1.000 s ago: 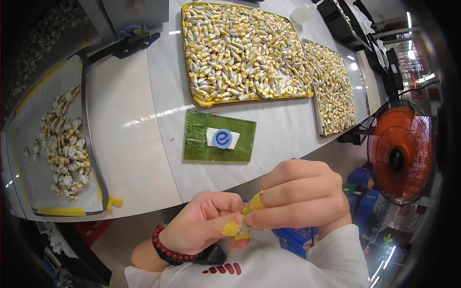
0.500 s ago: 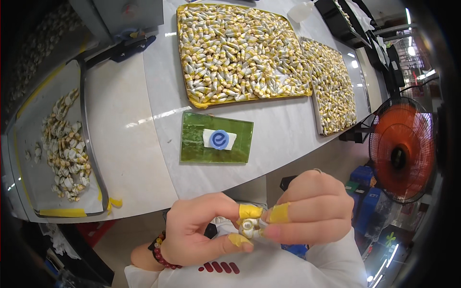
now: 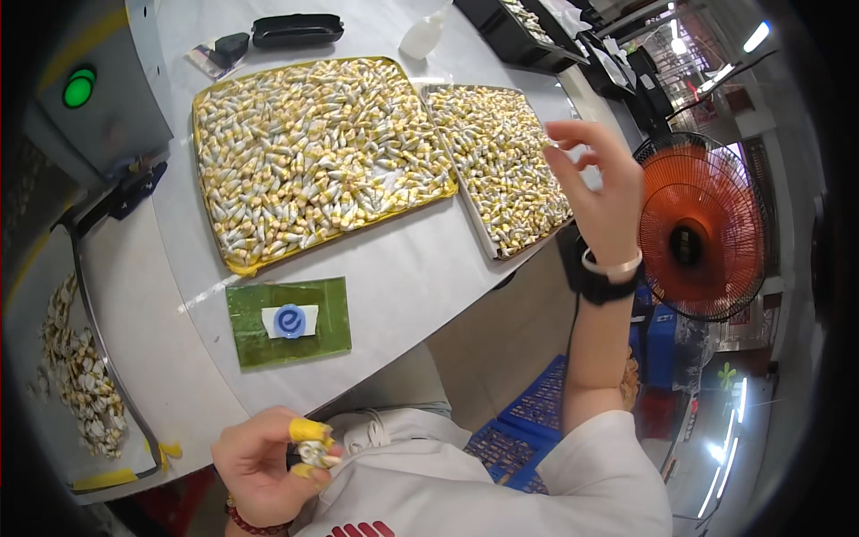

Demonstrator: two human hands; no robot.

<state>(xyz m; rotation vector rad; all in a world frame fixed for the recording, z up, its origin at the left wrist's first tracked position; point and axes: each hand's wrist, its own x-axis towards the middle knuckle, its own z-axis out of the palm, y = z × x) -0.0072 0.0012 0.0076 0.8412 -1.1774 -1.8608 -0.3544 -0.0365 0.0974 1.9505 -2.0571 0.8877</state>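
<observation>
Left hand [image 3: 268,452] is pinching a small white-and-yellow piece [image 3: 315,452] by the chest | right hand [image 3: 599,188] is hovering spread and empty over the grey tray [image 3: 488,237] | yellow tray [image 3: 234,264] is brimming with pieces; much seemingly left | side tray [image 3: 134,421] is holding few.

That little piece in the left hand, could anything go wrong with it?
Maybe. The left hand pinches the small part with only its yellow-taped fingers, off the table edge over the lap, so it could slip and fall. The raised right hand hovers near the second tray's edge and might bump it, spilling pieces.
</observation>
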